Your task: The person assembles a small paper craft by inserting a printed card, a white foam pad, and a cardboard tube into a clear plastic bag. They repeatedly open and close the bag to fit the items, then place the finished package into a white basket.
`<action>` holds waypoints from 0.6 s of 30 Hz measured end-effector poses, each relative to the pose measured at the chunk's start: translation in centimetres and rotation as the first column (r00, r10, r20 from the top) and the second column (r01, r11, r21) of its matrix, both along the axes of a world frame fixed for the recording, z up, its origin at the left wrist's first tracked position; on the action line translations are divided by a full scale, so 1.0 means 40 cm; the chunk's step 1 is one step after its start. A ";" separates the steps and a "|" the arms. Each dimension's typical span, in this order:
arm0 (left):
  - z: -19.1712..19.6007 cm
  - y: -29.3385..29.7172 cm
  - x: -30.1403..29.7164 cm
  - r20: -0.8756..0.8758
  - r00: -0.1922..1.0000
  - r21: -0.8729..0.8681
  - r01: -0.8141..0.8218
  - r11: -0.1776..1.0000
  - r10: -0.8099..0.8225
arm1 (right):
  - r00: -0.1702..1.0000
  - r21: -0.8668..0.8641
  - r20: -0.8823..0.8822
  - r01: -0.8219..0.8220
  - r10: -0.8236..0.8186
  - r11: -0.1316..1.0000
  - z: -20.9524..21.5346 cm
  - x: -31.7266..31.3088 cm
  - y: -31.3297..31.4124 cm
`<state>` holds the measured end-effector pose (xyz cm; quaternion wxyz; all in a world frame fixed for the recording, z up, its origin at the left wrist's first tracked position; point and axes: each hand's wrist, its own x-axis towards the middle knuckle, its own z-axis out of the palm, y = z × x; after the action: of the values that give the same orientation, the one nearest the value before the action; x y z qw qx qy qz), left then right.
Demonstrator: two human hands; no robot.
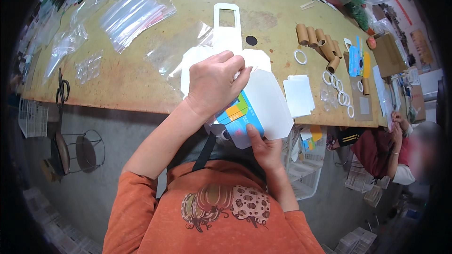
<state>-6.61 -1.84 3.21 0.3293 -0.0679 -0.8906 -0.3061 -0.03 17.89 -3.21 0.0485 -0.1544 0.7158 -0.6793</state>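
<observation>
My left hand point(214, 84) presses down on a flat white cardboard box blank point(268, 99), its fingers curled over a flap near the blank's middle. My right hand point(264, 148) grips the blank's near edge from below, thumb on a blue, orange and green printed panel point(238, 115). The blank's long white handle tab point(227, 23) lies on the table and points away from me. Part of the blank is hidden under my left hand.
The wooden table point(141, 84) carries clear plastic bags point(136, 14), brown cardboard tubes point(318, 37), white rings point(339, 89), a stack of white cards point(299, 95) and black scissors point(62, 89). Another person point(386, 148) sits at right. White baskets point(303, 169) stand below.
</observation>
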 end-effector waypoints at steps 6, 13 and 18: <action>0.002 0.029 -0.017 -0.224 0.968 0.004 0.117 0.993 -0.113 | 0.989 -0.056 0.102 -0.101 0.106 0.993 0.013 -0.012 -0.004; -0.015 0.022 0.037 -0.129 0.962 -0.049 0.237 0.970 -0.241 | 0.983 -0.145 0.167 -0.050 0.075 0.988 0.024 -0.016 0.000; -0.005 0.054 0.047 -0.139 0.951 0.032 0.285 0.958 -0.278 | 0.989 0.013 -0.014 -0.145 0.145 0.989 0.029 -0.040 -0.010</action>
<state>-4.71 0.33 3.01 0.3424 -0.2059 -0.8398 -0.3676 -1.64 17.47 -2.03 0.0932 -0.2109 0.7071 -0.6685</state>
